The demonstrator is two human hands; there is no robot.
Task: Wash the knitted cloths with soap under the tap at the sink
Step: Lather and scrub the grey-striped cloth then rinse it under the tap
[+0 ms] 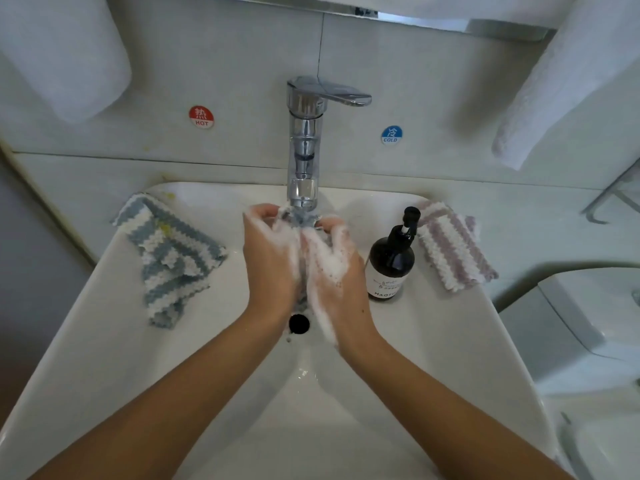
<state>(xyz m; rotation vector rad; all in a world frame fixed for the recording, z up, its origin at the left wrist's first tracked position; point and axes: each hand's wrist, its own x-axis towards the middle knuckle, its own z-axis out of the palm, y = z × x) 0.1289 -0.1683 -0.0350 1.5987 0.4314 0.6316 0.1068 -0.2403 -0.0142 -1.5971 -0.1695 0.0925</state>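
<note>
Under the chrome tap (303, 140), my left hand (272, 261) and my right hand (334, 268) grip a bunched grey-blue knitted cloth (300, 219) between them. White soap foam covers both hands and most of the cloth. A blue-and-white striped knitted cloth (166, 254) lies over the left rim of the white sink (104, 341). A pink-and-white striped knitted cloth (452, 249) lies on the right rim. A dark soap pump bottle (391, 261) stands just right of my right hand.
The drain hole (299, 323) shows below my wrists. White towels hang at upper left (65, 57) and upper right (561, 88). HOT (201, 117) and COLD (391, 135) stickers flank the tap on the wall. A toilet (581, 327) stands at the right.
</note>
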